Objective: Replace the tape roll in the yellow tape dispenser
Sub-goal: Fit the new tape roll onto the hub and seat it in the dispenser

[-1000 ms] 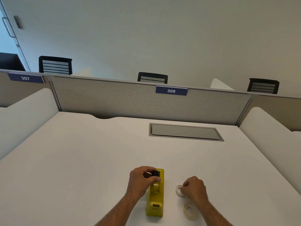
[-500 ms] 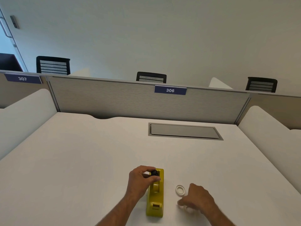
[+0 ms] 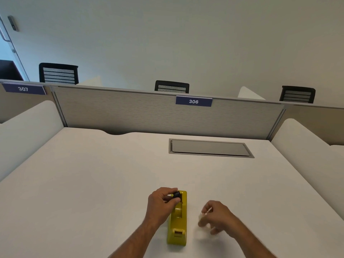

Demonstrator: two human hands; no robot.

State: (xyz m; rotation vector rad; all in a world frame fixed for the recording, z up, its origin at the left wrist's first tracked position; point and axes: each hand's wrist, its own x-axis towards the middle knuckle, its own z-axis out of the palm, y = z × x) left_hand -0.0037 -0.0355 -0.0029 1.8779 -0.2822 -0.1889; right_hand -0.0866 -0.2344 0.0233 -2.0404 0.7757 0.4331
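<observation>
The yellow tape dispenser (image 3: 177, 227) lies lengthwise on the white desk (image 3: 93, 183), its cutter end towards me. My left hand (image 3: 162, 203) pinches the black spindle (image 3: 176, 194) over the dispenser's far end. To the right of the dispenser, my right hand (image 3: 218, 216) is curled around a clear tape roll (image 3: 202, 219), which is blurred by motion. A sliver of the small white empty core (image 3: 208, 210) shows between the fingers; the rest of it is hidden.
A grey cable hatch (image 3: 210, 148) is set flush in the desk further back. A fabric partition (image 3: 149, 112) with the label 306 closes the far edge. White side dividers (image 3: 301, 146) rise at the left and right.
My right hand left the white core, dropped to the clear roll nearer me, and has now lifted up and back with it. My left hand stayed on the spindle.
</observation>
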